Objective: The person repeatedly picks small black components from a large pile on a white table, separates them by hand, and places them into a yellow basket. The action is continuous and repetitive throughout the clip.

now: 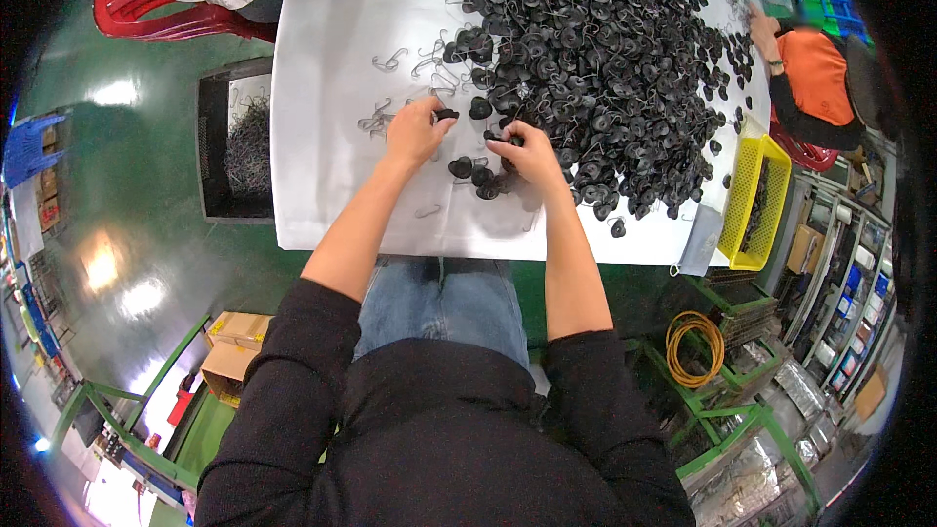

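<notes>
A large pile of small round black pieces with thin wire hooks (595,68) covers much of the white-topped table (332,195). Left of the pile, my left hand (415,135) is closed, pinching a small black piece (446,114) at its fingertips. My right hand (532,156), also closed, grips another black piece (501,138) by the pile's near-left edge. The two hands are a short gap apart. Several bare wire hooks (376,119) lie beside my left hand. Below and between the hands sits a small cluster of black pieces (478,176).
A black crate (207,156) of wire hooks stands left of the table. At the table's right corner are a yellow basket (744,185) and a grey-blue pouch (699,239). Another person's hand (764,34) reaches in at the far right. Red chairs (127,15) flank the table.
</notes>
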Tool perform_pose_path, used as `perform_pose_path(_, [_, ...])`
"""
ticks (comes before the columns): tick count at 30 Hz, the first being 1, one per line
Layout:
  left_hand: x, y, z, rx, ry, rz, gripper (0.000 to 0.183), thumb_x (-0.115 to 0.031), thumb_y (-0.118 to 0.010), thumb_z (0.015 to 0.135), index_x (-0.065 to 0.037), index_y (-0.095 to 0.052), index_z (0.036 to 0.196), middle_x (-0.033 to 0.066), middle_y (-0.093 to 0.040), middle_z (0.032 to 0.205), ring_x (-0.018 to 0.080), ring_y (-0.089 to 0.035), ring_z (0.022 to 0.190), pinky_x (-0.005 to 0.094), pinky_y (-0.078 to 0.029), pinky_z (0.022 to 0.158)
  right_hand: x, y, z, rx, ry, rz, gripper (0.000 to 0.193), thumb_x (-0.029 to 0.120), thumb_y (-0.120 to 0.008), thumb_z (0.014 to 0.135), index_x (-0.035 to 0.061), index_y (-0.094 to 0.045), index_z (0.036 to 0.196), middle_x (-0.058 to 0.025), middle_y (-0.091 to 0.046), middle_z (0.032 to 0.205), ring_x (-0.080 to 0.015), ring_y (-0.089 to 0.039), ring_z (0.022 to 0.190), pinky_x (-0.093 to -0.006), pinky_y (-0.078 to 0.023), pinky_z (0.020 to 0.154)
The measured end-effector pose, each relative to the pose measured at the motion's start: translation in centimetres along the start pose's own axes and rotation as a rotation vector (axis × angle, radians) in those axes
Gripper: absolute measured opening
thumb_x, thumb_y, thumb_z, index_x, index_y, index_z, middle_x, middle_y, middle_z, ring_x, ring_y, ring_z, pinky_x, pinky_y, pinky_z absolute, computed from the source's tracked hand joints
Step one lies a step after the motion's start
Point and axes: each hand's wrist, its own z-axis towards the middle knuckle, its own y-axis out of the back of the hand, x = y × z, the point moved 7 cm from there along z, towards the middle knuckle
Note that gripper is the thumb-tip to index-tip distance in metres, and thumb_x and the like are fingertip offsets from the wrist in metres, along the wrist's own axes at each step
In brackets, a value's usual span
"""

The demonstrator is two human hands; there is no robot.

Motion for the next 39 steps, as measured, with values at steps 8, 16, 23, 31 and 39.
perform_pose_path(8, [0.7, 0.5, -2.3, 0.353, 0.373, -1.707, 0.028, -0.034, -0.054, 0.086, -0.009, -0.056, 0.100, 0.0034, -0.058, 0.089, 0.0139, -0.053, 0.069, 0.0180, -0.036, 0.041, 1.8, 0.0, 0.3, 0.071, -0.240, 0.867, 0.023, 0.022, -0.063, 0.078, 0.0069, -0.056, 0.095, -0.0041, -0.059, 0.085, -0.0176, -0.059, 0.074, -0.0257, -0.043, 0.054])
perform_pose_path(16, [2.8, -2.8, -3.5, 0.278, 0.586, -1.395, 0.017, -0.014, -0.064, 0.078, -0.012, -0.056, 0.092, 0.0024, -0.059, 0.088, 0.0118, -0.056, 0.069, 0.0189, -0.040, 0.043, 3.7, -2.2, 5.2, -0.231, -0.056, -0.651, 0.038, 0.028, -0.074, 0.066, 0.0048, -0.058, 0.091, -0.0119, -0.060, 0.092, -0.0323, -0.061, 0.081, -0.0408, -0.049, 0.071])
perform_pose_path(23, [0.4, -4.5, -5.7, 0.455, 0.535, -1.451, 0.014, -0.008, -0.061, 0.078, -0.009, -0.056, 0.091, 0.0046, -0.058, 0.090, 0.0102, -0.053, 0.073, 0.0191, -0.043, 0.046, 1.2, -0.9, 0.5, 0.308, -0.245, 0.582, 0.026, 0.022, -0.070, 0.071, 0.0046, -0.059, 0.086, -0.0019, -0.053, 0.066, -0.0070, -0.047, 0.058, -0.0200, -0.029, 0.046])
perform_pose_path(31, [-0.7, -4.4, -4.8, 0.310, 0.148, -0.416, 0.025, -0.027, -0.065, 0.077, -0.008, -0.056, 0.089, 0.0041, -0.061, 0.086, 0.0165, -0.058, 0.068, 0.0304, -0.046, 0.054, -3.9, -0.1, -5.4, 0.087, -0.333, 0.645, 0.017, 0.024, -0.063, 0.080, 0.0080, -0.059, 0.083, 0.0001, -0.057, 0.069, -0.0088, -0.048, 0.054, -0.0191, -0.029, 0.044])
perform_pose_path(39, [0.5, -1.8, -3.1, -0.065, -0.015, -0.013, 0.023, -0.028, -0.068, 0.070, -0.008, -0.060, 0.078, 0.0109, -0.061, 0.071, 0.0286, -0.059, 0.069, 0.0373, -0.046, 0.062, 1.9, -1.6, -2.8, -0.342, 0.072, -0.333, 0.021, 0.024, -0.068, 0.069, 0.0077, -0.062, 0.080, -0.0121, -0.061, 0.067, -0.0294, -0.061, 0.069, -0.0390, -0.046, 0.060])
